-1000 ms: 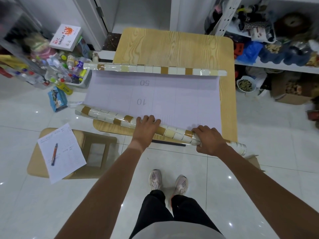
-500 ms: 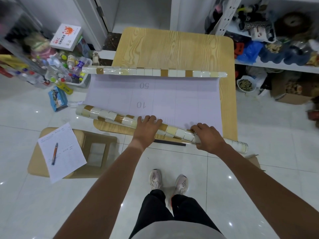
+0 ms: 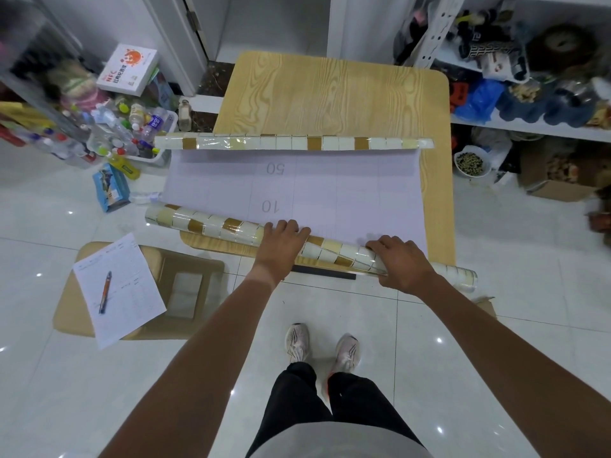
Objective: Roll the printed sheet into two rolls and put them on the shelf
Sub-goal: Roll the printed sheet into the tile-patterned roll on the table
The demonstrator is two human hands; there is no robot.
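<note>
A printed sheet (image 3: 330, 190) lies white side up on the wooden table (image 3: 330, 94), with "50" and "10" marked on it. Its far end forms a thin tile-patterned roll (image 3: 291, 143). Its near end forms a thicker tile-patterned roll (image 3: 215, 224) lying slanted along the table's front edge, both ends overhanging. My left hand (image 3: 281, 242) rests over the middle of this near roll, fingers curled onto its top. My right hand (image 3: 400, 259) grips the roll further right. A white shelf (image 3: 529, 127) stands at the right.
A cardboard box (image 3: 185, 292) with a paper form and a pen (image 3: 105, 292) sits on the floor at my left. A bin of bottles (image 3: 132, 130) and a blue pack (image 3: 110, 186) crowd the left. Shelf clutter, a bowl (image 3: 469, 163) and a carton fill the right.
The near roll has turned a little further onto the sheet and slants more, its right end lower. Both hands have stayed on it, shifting slightly forward.
</note>
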